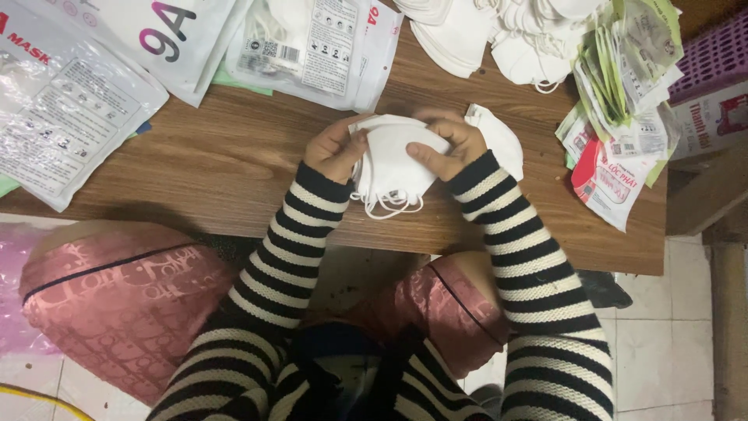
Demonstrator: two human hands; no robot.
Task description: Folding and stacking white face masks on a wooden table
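A small stack of white folded face masks (392, 160) sits upright between both hands over the low wooden table (226, 164). My left hand (336, 148) grips its left edge and my right hand (446, 144) presses its right side. White ear loops (387, 206) dangle below the stack. Another white mask (499, 139) lies on the table just behind my right hand. Both sleeves are black-and-white striped.
Large printed plastic mask bags (70, 101) lie at the table's left and back. A heap of loose white masks (499, 35) is at the back right, beside a fanned pile of small packets (623, 101). A purple basket (713, 54) stands at right.
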